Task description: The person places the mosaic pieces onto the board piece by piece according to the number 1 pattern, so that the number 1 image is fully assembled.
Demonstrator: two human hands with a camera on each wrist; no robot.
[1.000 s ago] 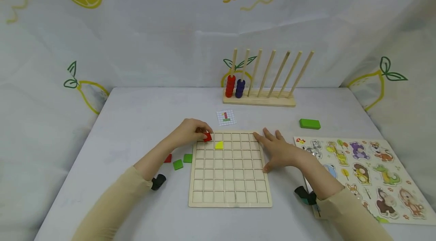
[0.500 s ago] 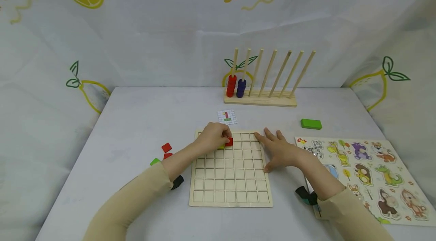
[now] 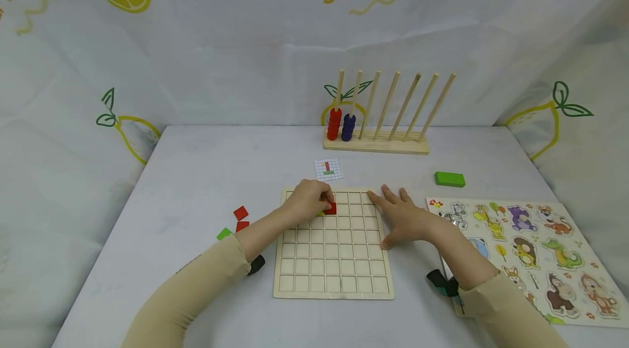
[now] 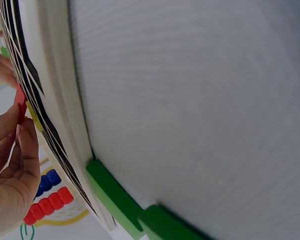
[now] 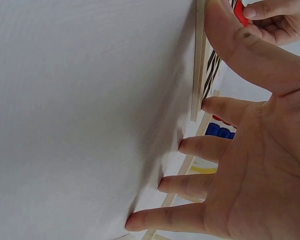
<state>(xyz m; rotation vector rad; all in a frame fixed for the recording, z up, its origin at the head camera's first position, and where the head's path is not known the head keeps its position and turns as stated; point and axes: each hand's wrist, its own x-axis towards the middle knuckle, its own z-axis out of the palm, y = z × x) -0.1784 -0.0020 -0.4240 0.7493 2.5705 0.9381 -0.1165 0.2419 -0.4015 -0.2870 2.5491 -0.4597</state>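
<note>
Your left hand (image 3: 307, 199) pinches a small red square tile (image 3: 332, 208) between thumb and fingers at the upper part of the square pale-wood grid board (image 3: 324, 282), just right of a partly covered yellow tile (image 4: 34, 116); whether it lies flat in a cell is unclear. Your right hand (image 3: 404, 218) spreads wide, thumb and index finger touching the board's right edge. Two loose red square tiles (image 3: 241, 213) lie left of the board.

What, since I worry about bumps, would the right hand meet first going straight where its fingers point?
Probably the wooden grid board, whose edge the right hand seems to touch; depth is hard to judge.
</note>
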